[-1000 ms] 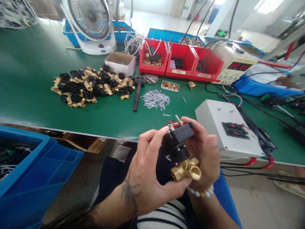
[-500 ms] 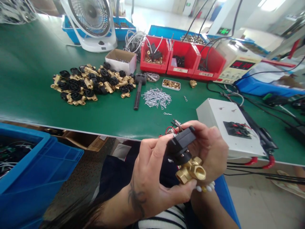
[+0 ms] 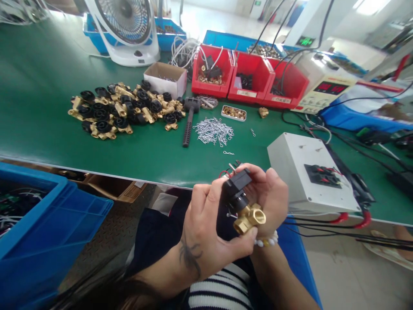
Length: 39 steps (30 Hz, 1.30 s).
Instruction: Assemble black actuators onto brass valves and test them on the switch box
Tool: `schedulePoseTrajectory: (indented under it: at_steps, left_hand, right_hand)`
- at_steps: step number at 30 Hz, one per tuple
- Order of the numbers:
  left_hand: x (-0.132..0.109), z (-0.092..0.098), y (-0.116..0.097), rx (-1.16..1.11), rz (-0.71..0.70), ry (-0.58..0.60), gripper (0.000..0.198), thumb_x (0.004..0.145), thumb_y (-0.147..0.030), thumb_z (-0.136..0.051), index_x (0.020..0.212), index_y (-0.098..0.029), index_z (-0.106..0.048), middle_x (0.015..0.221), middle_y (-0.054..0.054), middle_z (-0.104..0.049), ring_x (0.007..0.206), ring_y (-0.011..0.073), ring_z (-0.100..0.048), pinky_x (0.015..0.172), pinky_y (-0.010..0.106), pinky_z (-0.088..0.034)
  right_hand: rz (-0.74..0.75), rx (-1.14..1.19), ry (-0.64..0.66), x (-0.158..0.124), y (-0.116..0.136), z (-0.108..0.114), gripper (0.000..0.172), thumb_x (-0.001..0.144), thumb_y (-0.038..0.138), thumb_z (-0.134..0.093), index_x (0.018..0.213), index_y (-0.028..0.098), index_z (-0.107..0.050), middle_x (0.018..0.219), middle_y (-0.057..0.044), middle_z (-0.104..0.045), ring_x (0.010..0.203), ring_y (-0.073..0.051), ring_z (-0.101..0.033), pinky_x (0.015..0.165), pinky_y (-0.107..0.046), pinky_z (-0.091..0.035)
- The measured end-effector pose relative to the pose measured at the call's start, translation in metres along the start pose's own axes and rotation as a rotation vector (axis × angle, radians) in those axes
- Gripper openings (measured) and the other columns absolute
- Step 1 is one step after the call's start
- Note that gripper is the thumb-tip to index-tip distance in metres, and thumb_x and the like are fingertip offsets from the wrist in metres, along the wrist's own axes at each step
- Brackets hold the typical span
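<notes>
Both hands hold one brass valve (image 3: 250, 217) with a black actuator box (image 3: 237, 186) on top, over my lap just in front of the table edge. My left hand (image 3: 209, 232) wraps the near side, its thumb under the brass body and its fingers curled against the black box. My right hand (image 3: 272, 198) cups the far side, fingers closed over the top of the black box. Red wires and thin metal pins (image 3: 230, 168) stick out at the box's top.
The green table (image 3: 38, 107) carries a pile of brass-and-black valve parts (image 3: 122, 112), a black-handled tool (image 3: 189, 120), a heap of wire clips (image 3: 213, 131), a cardboard box (image 3: 166, 79), red bins (image 3: 250, 75), a fan (image 3: 124, 26) and a white switch box (image 3: 309, 172). Blue crate (image 3: 41, 232) at left.
The valve assembly has tilted and dropped slightly toward me, turned so the brass opening faces up-right. My fingers have closed more tightly over the black box.
</notes>
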<state>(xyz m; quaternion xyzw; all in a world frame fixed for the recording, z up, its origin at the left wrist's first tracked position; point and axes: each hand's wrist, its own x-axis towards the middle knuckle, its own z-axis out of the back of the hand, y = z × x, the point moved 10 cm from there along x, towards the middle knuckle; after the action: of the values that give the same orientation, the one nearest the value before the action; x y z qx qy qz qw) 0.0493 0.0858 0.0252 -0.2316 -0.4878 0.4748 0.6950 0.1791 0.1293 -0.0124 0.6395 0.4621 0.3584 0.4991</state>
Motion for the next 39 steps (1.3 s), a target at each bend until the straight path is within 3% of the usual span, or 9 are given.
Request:
schedulePoseTrajectory:
  at_steps: [4, 8, 12, 14, 21, 29, 36, 39]
  left_hand:
    - [0.008, -0.012, 0.043, -0.118, 0.214, 0.066, 0.068, 0.075, -0.037, -0.073, 0.134, -0.022, -0.042, 0.109, 0.005, -0.049, 0.102, 0.0213, -0.061, 0.086, 0.037, -0.061]
    - [0.013, -0.008, 0.082, -0.142, 0.374, 0.02, 0.069, 0.076, -0.043, -0.071, 0.133, -0.017, -0.044, 0.107, 0.006, -0.047, 0.106, 0.0242, -0.06, 0.092, 0.043, -0.058]
    - [0.015, -0.007, 0.091, -0.14, 0.392, 0.039, 0.069, 0.076, -0.044, -0.069, 0.134, -0.019, -0.043, 0.11, 0.006, -0.048, 0.108, 0.0246, -0.059, 0.093, 0.044, -0.056]
    - [0.016, -0.007, 0.088, -0.103, 0.38, 0.059, 0.07, 0.075, -0.044, -0.069, 0.135, -0.019, -0.042, 0.113, 0.007, -0.048, 0.11, 0.0259, -0.057, 0.096, 0.047, -0.054]
    - [0.014, -0.011, 0.084, -0.058, 0.364, 0.113, 0.073, 0.077, -0.045, -0.067, 0.138, -0.015, -0.039, 0.119, 0.01, -0.048, 0.112, 0.0271, -0.057, 0.099, 0.05, -0.051]
    - [0.015, -0.011, 0.088, -0.067, 0.382, 0.131, 0.071, 0.077, -0.044, -0.068, 0.137, -0.019, -0.039, 0.119, 0.009, -0.049, 0.112, 0.0277, -0.059, 0.098, 0.05, -0.052]
    - [0.013, -0.011, 0.09, -0.101, 0.382, 0.127, 0.071, 0.077, -0.044, -0.069, 0.137, -0.02, -0.039, 0.121, 0.009, -0.048, 0.111, 0.0267, -0.06, 0.098, 0.048, -0.053]
    - [0.012, -0.011, 0.091, -0.122, 0.381, 0.12, 0.073, 0.077, -0.042, -0.071, 0.138, -0.02, -0.039, 0.121, 0.008, -0.048, 0.112, 0.0259, -0.059, 0.099, 0.047, -0.053]
  right_hand:
    - [0.103, -0.298, 0.056, 0.034, 0.002, 0.002, 0.039, 0.09, 0.054, -0.045, 0.097, 0.021, -0.064, 0.094, -0.006, -0.066, 0.092, -0.02, -0.064, 0.085, -0.036, -0.051]
    - [0.33, -0.794, 0.08, 0.086, 0.027, 0.008, 0.026, 0.081, 0.031, -0.062, 0.104, 0.018, -0.06, 0.1, -0.008, -0.067, 0.091, -0.02, -0.063, 0.082, -0.035, -0.051]
    - [0.253, -1.512, 0.443, 0.117, -0.006, -0.02, 0.023, 0.086, 0.015, -0.057, 0.108, 0.013, -0.062, 0.106, -0.012, -0.068, 0.093, -0.021, -0.064, 0.086, -0.034, -0.049]
    - [0.224, -1.694, 0.555, 0.121, -0.023, -0.032, 0.023, 0.086, 0.009, -0.055, 0.107, 0.011, -0.065, 0.108, -0.015, -0.068, 0.1, -0.023, -0.063, 0.091, -0.034, -0.047]
    - [0.166, -1.839, 0.679, 0.129, -0.039, -0.056, 0.03, 0.075, 0.003, -0.066, 0.105, 0.009, -0.069, 0.104, -0.02, -0.071, 0.098, -0.029, -0.067, 0.083, -0.034, -0.049]
    - [0.214, -1.84, 0.405, 0.155, -0.017, -0.048, 0.029, 0.094, 0.024, -0.049, 0.112, 0.012, -0.069, 0.117, -0.019, -0.066, 0.105, -0.027, -0.063, 0.09, -0.037, -0.048]
    - [0.1, -1.703, 0.496, 0.165, -0.04, -0.056, 0.013, 0.079, 0.007, -0.062, 0.084, 0.009, -0.074, 0.088, -0.015, -0.072, 0.091, -0.024, -0.067, 0.081, -0.031, -0.05]
    - [0.15, -1.607, 0.462, 0.158, -0.029, -0.057, 0.019, 0.079, 0.005, -0.059, 0.091, 0.009, -0.073, 0.09, -0.014, -0.071, 0.094, -0.024, -0.065, 0.086, -0.032, -0.049]
